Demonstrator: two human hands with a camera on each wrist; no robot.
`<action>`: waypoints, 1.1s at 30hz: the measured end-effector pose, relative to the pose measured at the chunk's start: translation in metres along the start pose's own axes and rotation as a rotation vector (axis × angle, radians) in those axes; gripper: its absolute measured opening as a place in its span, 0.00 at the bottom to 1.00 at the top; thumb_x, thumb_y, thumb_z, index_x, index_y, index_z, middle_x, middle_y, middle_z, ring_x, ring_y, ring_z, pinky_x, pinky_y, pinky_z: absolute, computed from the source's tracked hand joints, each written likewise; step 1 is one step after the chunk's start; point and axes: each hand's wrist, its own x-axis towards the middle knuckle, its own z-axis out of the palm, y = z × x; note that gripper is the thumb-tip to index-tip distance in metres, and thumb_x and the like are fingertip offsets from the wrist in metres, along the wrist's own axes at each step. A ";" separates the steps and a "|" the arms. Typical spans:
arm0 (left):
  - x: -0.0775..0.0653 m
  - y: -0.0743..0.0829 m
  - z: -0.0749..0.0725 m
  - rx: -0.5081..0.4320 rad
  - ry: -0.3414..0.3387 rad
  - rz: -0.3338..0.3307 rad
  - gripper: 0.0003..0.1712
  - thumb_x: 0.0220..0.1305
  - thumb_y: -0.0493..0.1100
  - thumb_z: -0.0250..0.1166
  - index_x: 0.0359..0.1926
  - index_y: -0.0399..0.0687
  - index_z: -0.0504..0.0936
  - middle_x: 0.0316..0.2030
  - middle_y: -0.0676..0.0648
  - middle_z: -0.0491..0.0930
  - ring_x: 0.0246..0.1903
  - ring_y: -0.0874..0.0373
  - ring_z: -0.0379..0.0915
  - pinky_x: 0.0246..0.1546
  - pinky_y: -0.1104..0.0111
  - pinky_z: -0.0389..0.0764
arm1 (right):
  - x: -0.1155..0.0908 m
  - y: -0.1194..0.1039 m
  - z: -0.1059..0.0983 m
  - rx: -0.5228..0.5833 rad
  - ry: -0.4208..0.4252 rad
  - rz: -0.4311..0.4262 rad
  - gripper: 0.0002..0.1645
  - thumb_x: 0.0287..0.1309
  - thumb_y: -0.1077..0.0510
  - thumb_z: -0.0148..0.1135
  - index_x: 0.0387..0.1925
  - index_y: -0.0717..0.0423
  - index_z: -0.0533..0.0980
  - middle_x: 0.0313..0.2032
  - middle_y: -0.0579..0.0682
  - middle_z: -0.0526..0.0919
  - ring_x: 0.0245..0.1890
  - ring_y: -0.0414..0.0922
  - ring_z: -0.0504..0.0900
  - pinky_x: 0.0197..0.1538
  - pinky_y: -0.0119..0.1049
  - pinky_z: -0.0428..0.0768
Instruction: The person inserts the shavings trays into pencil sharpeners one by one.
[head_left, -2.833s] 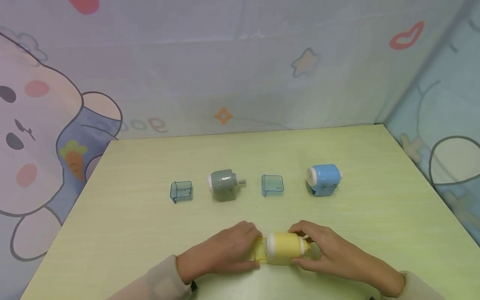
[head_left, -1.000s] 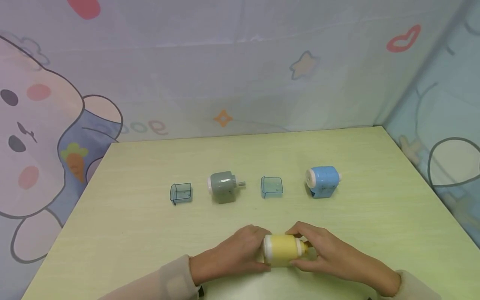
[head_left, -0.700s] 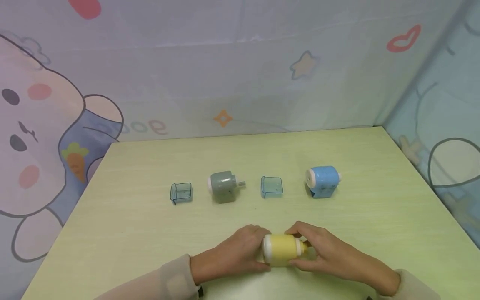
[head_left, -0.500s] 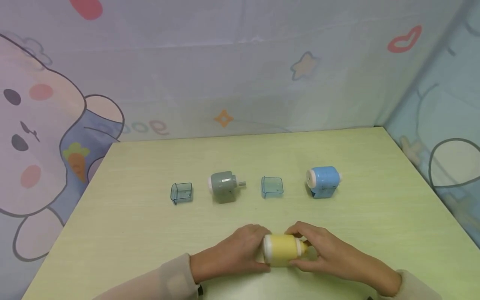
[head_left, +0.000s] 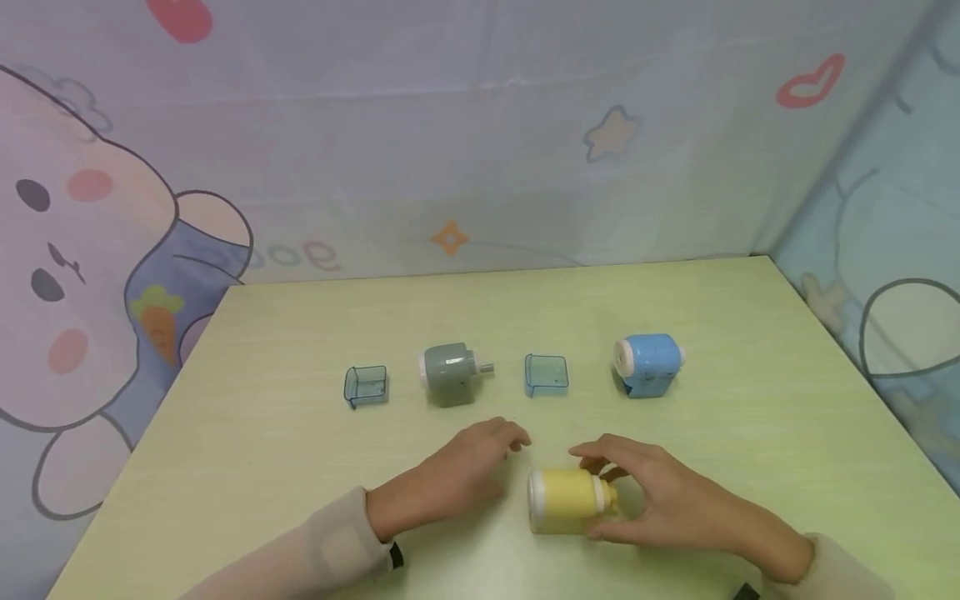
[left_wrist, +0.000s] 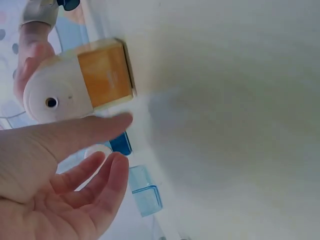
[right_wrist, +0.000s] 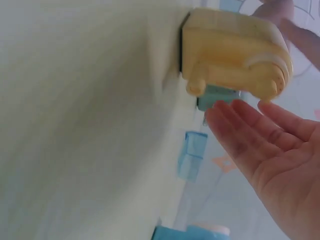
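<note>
A yellow crank pencil sharpener (head_left: 567, 496) stands near the front of the table, its white face turned left and its crank right. Its orange-yellow drawer (left_wrist: 106, 74) sits in the body below the white face in the left wrist view. My left hand (head_left: 450, 475) is off to the left of the sharpener, fingers loosely bent with nothing in them. My right hand (head_left: 667, 500) is spread around the crank end; in the right wrist view its relaxed fingers (right_wrist: 240, 117) are apart from the sharpener.
Behind, a grey-green sharpener (head_left: 447, 373) and a blue sharpener (head_left: 651, 364) stand in a row on the table. A clear bluish drawer (head_left: 366, 383) lies left of the grey-green one, and another clear drawer (head_left: 547, 372) between the two. A printed cloth (head_left: 480, 150) hangs behind.
The yellow drawer, partly out at first, has gone into the sharpener under my left hand's push. My left hand has since moved away leftward, and my right hand has loosened around it.
</note>
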 end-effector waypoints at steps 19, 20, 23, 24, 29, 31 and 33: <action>0.038 -0.017 0.016 0.242 0.223 -0.012 0.29 0.56 0.38 0.63 0.57 0.40 0.63 0.47 0.45 0.65 0.44 0.56 0.62 0.44 0.71 0.69 | 0.015 0.030 -0.070 -0.459 0.354 -0.015 0.28 0.40 0.62 0.71 0.48 0.52 0.73 0.47 0.47 0.72 0.46 0.43 0.66 0.37 0.33 0.68; 0.040 -0.017 0.017 0.246 0.227 -0.021 0.29 0.57 0.38 0.63 0.57 0.39 0.62 0.48 0.45 0.65 0.44 0.55 0.62 0.44 0.70 0.70 | 0.016 0.034 -0.072 -0.480 0.371 -0.010 0.29 0.38 0.62 0.72 0.47 0.54 0.73 0.48 0.49 0.72 0.47 0.45 0.65 0.37 0.35 0.68; 0.049 -0.018 0.019 0.308 0.226 -0.058 0.27 0.59 0.37 0.59 0.58 0.38 0.62 0.49 0.42 0.64 0.42 0.53 0.64 0.41 0.69 0.72 | 0.020 0.044 -0.076 -0.521 0.403 0.024 0.34 0.34 0.59 0.75 0.48 0.57 0.72 0.48 0.54 0.70 0.46 0.50 0.65 0.38 0.42 0.68; 0.052 -0.018 0.020 0.324 0.216 -0.081 0.26 0.60 0.35 0.57 0.59 0.39 0.61 0.50 0.42 0.63 0.41 0.52 0.65 0.37 0.70 0.73 | 0.021 0.047 -0.077 -0.528 0.407 0.037 0.36 0.33 0.58 0.75 0.49 0.58 0.72 0.48 0.55 0.69 0.45 0.51 0.65 0.38 0.43 0.68; 0.064 -0.017 0.026 0.447 0.165 -0.167 0.26 0.61 0.29 0.52 0.61 0.40 0.60 0.53 0.39 0.61 0.37 0.51 0.68 0.20 0.77 0.71 | 0.024 0.058 -0.077 -0.522 0.378 0.126 0.44 0.29 0.51 0.78 0.53 0.58 0.70 0.49 0.56 0.68 0.45 0.55 0.66 0.41 0.50 0.69; 0.066 -0.015 0.026 0.475 0.165 -0.177 0.27 0.61 0.29 0.52 0.61 0.38 0.59 0.54 0.38 0.61 0.37 0.51 0.69 0.19 0.76 0.72 | 0.025 0.061 -0.077 -0.505 0.353 0.171 0.47 0.29 0.50 0.78 0.55 0.57 0.69 0.50 0.57 0.67 0.45 0.56 0.65 0.41 0.52 0.70; 0.067 -0.014 0.025 0.480 0.168 -0.189 0.26 0.62 0.29 0.51 0.62 0.36 0.58 0.55 0.35 0.61 0.38 0.49 0.69 0.21 0.74 0.75 | 0.026 0.063 -0.077 -0.483 0.329 0.213 0.48 0.29 0.48 0.78 0.56 0.57 0.67 0.51 0.57 0.66 0.45 0.57 0.65 0.41 0.53 0.70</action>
